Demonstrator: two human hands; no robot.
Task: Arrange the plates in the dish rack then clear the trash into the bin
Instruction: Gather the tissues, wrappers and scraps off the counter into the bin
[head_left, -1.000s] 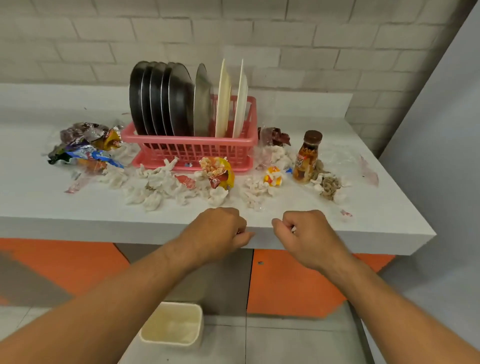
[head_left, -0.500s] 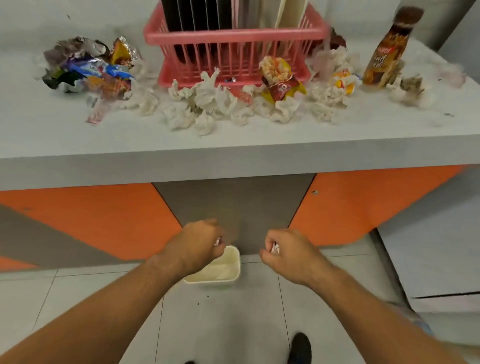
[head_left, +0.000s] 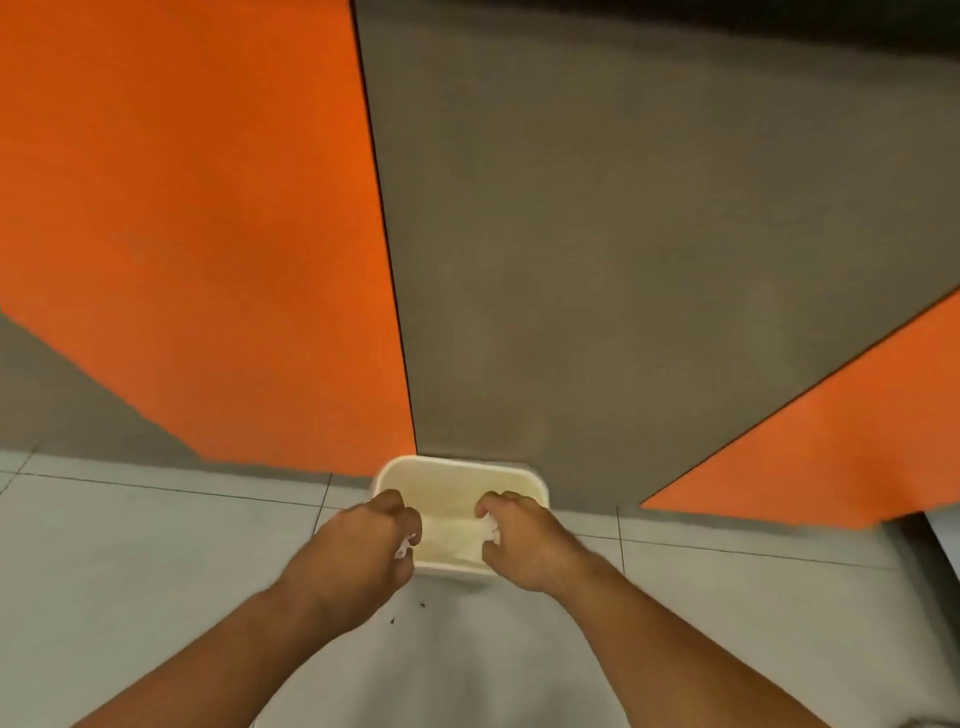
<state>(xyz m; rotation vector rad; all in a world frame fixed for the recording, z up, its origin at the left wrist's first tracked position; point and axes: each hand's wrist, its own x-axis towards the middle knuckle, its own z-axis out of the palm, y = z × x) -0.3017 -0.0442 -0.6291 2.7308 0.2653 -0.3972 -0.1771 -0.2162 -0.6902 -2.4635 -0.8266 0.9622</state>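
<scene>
A cream rectangular bin (head_left: 457, 478) stands on the floor against the counter's front panel. My left hand (head_left: 363, 551) hovers over the bin's left edge, fingers closed on a crumpled white tissue (head_left: 405, 546) that peeks out below the thumb. Over the bin's right edge my right hand (head_left: 524, 545) is closed on another white tissue scrap (head_left: 488, 527). The counter top, the dish rack and the plates are out of view.
Orange panels (head_left: 182, 234) and a grey-brown panel (head_left: 623, 234) of the counter front rise right behind the bin. Pale grey floor tiles (head_left: 130, 561) spread to both sides. Tiny dark specks (head_left: 421, 605) lie on the floor near the bin.
My view has tilted down from the counter to the floor. Both hands came off the counter edge with tissue in them and dropped to just above the bin.
</scene>
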